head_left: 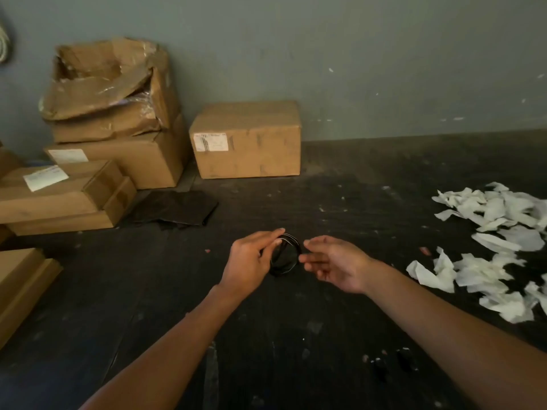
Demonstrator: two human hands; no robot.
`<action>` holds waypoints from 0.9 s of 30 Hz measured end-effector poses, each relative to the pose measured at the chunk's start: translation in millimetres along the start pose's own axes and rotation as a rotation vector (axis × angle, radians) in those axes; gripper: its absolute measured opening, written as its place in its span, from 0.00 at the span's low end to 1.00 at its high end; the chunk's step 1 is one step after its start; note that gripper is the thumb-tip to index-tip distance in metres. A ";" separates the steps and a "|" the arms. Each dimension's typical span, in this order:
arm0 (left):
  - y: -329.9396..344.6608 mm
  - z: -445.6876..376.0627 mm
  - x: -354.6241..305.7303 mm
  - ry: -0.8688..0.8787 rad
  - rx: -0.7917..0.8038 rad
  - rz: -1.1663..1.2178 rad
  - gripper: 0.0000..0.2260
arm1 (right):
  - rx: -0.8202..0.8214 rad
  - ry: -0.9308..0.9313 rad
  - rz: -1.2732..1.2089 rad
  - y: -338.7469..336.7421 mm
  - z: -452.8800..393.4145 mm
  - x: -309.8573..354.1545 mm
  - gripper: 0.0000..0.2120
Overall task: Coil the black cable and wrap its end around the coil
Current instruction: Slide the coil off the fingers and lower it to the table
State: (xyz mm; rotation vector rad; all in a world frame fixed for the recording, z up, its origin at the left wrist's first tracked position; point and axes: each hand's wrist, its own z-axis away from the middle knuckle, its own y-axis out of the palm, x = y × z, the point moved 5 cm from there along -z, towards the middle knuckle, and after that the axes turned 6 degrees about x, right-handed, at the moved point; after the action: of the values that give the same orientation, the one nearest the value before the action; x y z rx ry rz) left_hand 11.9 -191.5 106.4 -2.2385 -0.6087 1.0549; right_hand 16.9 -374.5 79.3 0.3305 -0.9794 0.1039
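Observation:
The black cable is wound into a small round coil of several loops, held up above the dark floor in the middle of the view. My left hand grips the coil's left side, thumb and fingers pinched over the top of the loops. My right hand is just right of the coil, palm turned up and fingers spread, its fingertips at or very near the coil's right edge. The cable's loose end is not visible against the dark floor.
Cardboard boxes stand along the grey wall at the back and stack up on the left. A black plastic sheet lies in front of them. Torn white paper scraps litter the floor at right.

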 end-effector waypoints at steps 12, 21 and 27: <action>38.5 23.7 30.8 -0.454 0.178 0.170 0.12 | 0.013 0.207 1.187 -100.7 31.6 -101.4 0.07; 53.5 39.8 37.7 -0.627 0.201 0.332 0.13 | 0.009 0.299 1.301 -107.1 41.8 -155.8 0.12; 55.0 42.3 38.1 -0.663 0.233 0.379 0.14 | -0.002 0.267 1.252 -102.6 32.2 -148.3 0.11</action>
State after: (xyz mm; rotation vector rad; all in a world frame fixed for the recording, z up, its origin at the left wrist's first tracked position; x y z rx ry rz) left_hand 8.7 -194.8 27.4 -1.8135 -0.2907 1.9820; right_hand -67.3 -472.7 -50.4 -0.3386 -0.7932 1.2490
